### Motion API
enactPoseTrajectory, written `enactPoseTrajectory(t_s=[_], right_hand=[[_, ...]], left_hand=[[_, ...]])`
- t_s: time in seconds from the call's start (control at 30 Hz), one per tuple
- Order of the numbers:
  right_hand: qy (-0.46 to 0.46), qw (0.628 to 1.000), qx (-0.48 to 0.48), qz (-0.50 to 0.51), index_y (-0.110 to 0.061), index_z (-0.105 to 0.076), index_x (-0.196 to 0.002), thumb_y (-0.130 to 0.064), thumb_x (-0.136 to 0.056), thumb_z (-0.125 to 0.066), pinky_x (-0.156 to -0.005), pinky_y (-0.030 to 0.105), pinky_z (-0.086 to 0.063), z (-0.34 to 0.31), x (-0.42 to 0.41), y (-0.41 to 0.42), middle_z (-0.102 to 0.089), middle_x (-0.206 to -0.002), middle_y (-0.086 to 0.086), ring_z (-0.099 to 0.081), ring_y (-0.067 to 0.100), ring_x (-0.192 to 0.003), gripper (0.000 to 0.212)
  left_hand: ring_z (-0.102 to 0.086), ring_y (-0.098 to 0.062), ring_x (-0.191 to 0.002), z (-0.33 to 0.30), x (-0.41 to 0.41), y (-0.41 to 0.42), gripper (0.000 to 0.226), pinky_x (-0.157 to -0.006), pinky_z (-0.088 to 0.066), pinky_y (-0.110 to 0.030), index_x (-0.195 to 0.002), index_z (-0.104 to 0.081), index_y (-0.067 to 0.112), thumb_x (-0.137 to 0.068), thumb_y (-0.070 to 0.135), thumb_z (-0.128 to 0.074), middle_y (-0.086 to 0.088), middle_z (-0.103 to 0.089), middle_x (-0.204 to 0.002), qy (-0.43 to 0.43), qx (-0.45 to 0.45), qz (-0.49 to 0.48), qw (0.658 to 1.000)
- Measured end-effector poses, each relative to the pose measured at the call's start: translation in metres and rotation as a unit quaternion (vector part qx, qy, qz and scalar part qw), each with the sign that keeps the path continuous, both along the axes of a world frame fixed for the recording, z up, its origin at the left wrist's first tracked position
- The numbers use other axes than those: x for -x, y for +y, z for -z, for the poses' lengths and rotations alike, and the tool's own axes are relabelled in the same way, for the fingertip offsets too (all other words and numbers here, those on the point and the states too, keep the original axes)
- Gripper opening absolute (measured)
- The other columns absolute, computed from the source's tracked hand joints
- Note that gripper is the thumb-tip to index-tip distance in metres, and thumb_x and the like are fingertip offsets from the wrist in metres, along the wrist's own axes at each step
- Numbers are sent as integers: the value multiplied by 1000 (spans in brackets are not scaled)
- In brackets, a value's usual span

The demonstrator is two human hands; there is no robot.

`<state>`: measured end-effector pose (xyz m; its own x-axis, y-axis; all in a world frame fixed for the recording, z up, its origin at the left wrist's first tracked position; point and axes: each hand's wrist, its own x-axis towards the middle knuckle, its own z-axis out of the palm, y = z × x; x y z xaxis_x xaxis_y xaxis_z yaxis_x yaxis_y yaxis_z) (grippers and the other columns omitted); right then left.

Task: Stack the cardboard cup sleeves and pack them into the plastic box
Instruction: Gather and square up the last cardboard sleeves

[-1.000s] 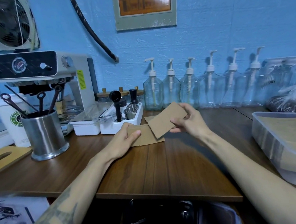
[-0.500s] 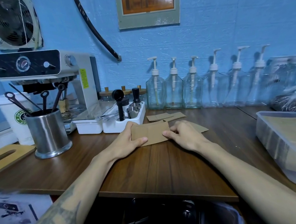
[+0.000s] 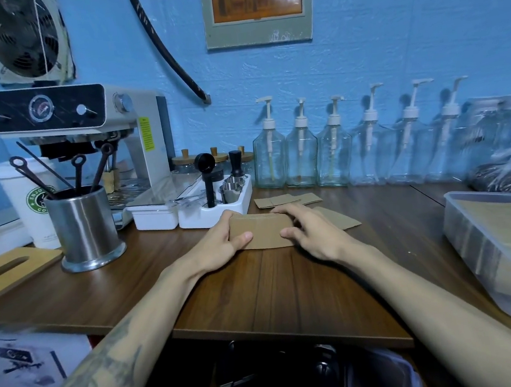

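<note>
A small stack of flat brown cardboard cup sleeves (image 3: 266,231) lies on the wooden counter (image 3: 258,290) in the middle. My left hand (image 3: 221,244) grips its left end, thumb on top. My right hand (image 3: 309,235) holds the right end, fingers curled over the far edge. Another loose sleeve (image 3: 336,221) lies just right of my right hand, and two more sleeves (image 3: 286,200) lie behind, near the bottles. The clear plastic box (image 3: 487,251) stands at the right edge with sleeves stacked inside.
A white accessory tray (image 3: 215,210) sits just behind my left hand. A steel utensil cup (image 3: 84,230), paper cup (image 3: 28,201) and espresso machine (image 3: 85,142) stand at the left. Pump bottles (image 3: 304,156) line the wall. A wooden board (image 3: 7,270) lies far left.
My right hand brought a lifted sleeve down onto the one under my left hand. Both hands now hold the ends of the stack and square it.
</note>
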<state>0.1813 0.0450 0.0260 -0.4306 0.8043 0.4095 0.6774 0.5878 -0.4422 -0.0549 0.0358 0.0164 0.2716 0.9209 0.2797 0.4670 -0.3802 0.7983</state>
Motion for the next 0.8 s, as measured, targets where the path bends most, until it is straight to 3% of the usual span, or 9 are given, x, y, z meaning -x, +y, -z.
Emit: enactPoseTrajectory(t_s=[0.1, 0.27, 0.37, 0.47, 0.57, 0.67, 0.8], right_hand=[[11, 1000, -3, -4, -26, -53, -135, -19, -96, -61, -86, 27, -40, -1, -3, 0, -60, -117, -4, -53, 14, -97, 41], [39, 999, 24, 2, -32, -57, -132, -20, -94, -65, -79, 25, -46, -3, -10, 1, -63, -102, -12, -58, 2, -77, 41], [75, 995, 70, -8, -38, -57, -132, -26, -95, -64, -87, 28, -50, -5, -18, 1, -66, -113, -4, -62, 11, -92, 40], [107, 991, 71, 44, -30, -58, -134, -40, -97, -57, -101, 30, -42, -12, -31, 5, -62, -126, -3, -57, 13, -115, 38], [8, 979, 20, 201, -19, -57, -135, -47, -98, -52, -104, 41, -41, -10, -53, 17, -53, -132, 7, -50, 26, -123, 47], [-150, 935, 59, 315, -15, -58, -132, -51, -98, -46, -106, 48, -32, -4, -65, 22, -42, -139, 14, -34, 34, -131, 51], [-166, 913, 123, 353, -13, -66, -120, -59, -96, -44, -109, 49, -26, -3, -66, 22, -36, -146, 16, -28, 36, -133, 56]], left_hand=[[-62, -13, -97, -1, 1, 0, 26, -86, -51, -30, -112, -51, 23, -92, 26, -68, 3, -64, -106, -10, -18, -20, 1000], [-50, 0, -69, 0, -1, -1, 31, -66, -41, -12, -110, -54, 27, -86, 22, -74, 3, -65, -100, -22, -64, -24, 997], [-48, -4, -69, 1, 0, 0, 30, -67, -42, -15, -106, -55, 30, -86, 20, -74, 3, -64, -96, -27, -64, -14, 997], [-49, -8, -72, 2, 2, 3, 30, -67, -43, -15, -106, -55, 30, -86, 20, -74, -7, -66, -99, -30, -60, -11, 998], [-49, -11, -74, 3, 3, 5, 31, -70, -44, -20, -107, -54, 31, -86, 22, -75, -13, -65, -103, -21, -58, -12, 998], [-46, -7, -69, 3, 2, 5, 31, -66, -42, -13, -108, -54, 28, -86, 20, -75, -7, -62, -95, -25, -56, -11, 998], [-45, -11, -73, 4, 2, 7, 31, -68, -41, -19, -106, -54, 31, -85, 21, -75, -21, -60, -102, -20, -57, -9, 998]])
